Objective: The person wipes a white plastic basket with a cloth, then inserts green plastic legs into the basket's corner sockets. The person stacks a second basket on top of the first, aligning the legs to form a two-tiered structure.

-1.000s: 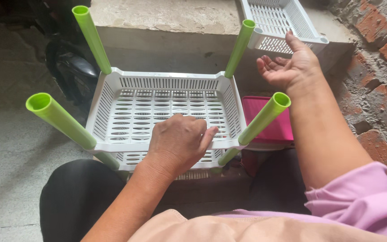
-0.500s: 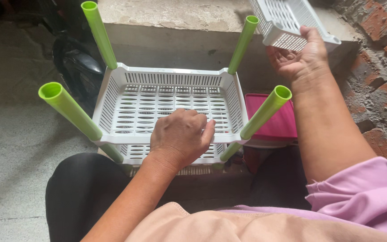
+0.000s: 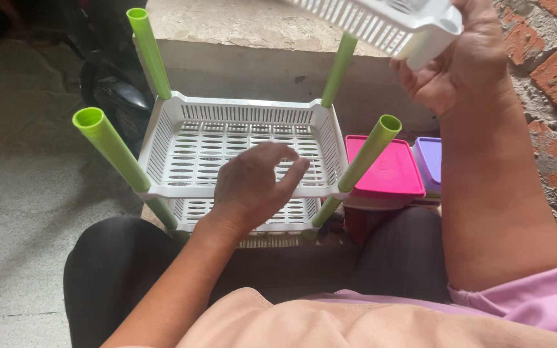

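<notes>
Grey concrete floor on the left, a stone step behind, brick wall on the right. The white slotted rack with green tube legs stands before the knees, the left hand resting loosely curled on its front rim. The right hand grips a second white tray held up high

Grey concrete floor under white rack, pink box alongside.

A rough grey concrete floor spreads to the left, lit by soft daylight. Ahead rises a worn concrete step, its face stained and chipped. On the right stands a brick wall, red bricks set in thick grey mortar. A dark, glossy shape sits in shadow at upper left.
</notes>
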